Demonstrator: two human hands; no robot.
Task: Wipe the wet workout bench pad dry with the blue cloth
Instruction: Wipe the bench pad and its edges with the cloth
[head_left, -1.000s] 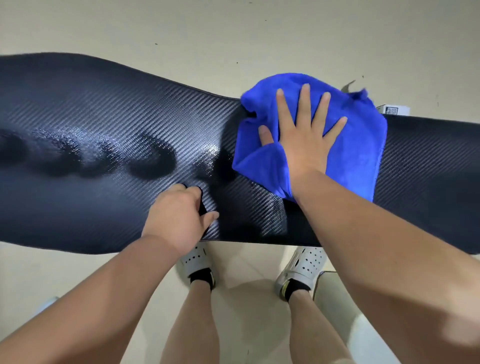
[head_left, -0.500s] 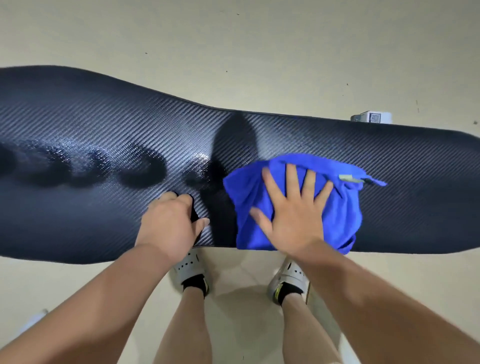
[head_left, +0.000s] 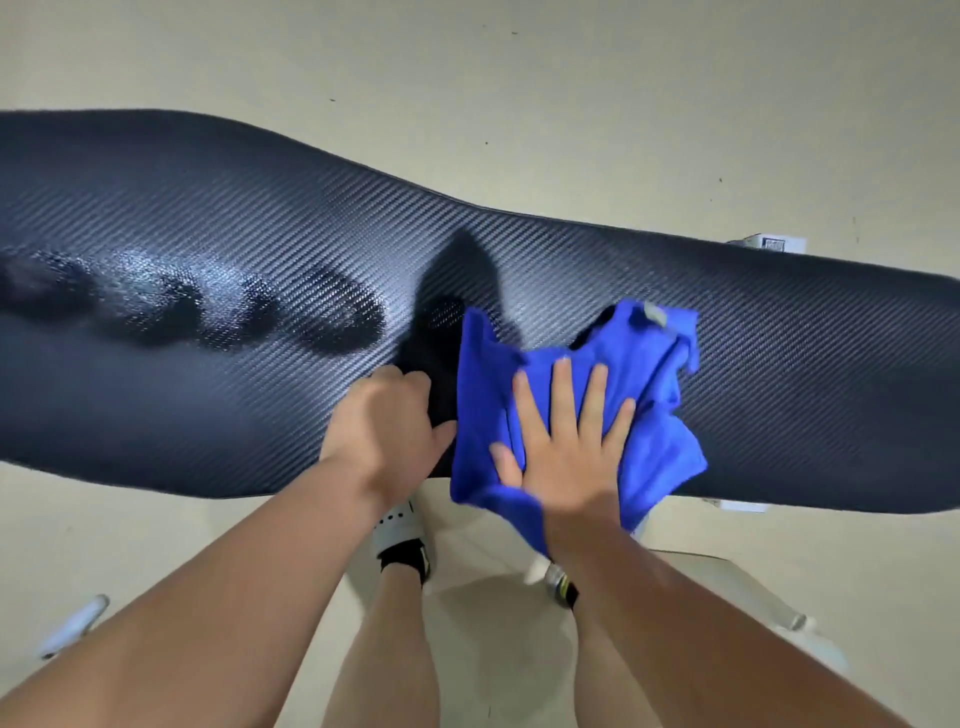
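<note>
The black carbon-weave bench pad (head_left: 810, 364) runs across the head view from left to right. Glossy wet patches (head_left: 156, 301) lie on its left half. The blue cloth (head_left: 649, 374) sits bunched on the pad's near side, right of centre, and its lower corner hangs over the near edge. My right hand (head_left: 566, 447) presses flat on the cloth with its fingers spread and straight. My left hand (head_left: 384, 431) rests on the pad just left of the cloth, its fingers curled under into a fist that holds nothing.
My two feet in white shoes (head_left: 400, 530) stand on the beige floor under the pad's near edge. White frame legs (head_left: 727, 587) show at lower right, with another white leg end (head_left: 72, 623) at lower left. A small white box (head_left: 769, 242) lies beyond the pad's far edge.
My right hand dragged the cloth from the pad's far edge back to the near edge, where it now bunches and overhangs. My left hand stayed in place.
</note>
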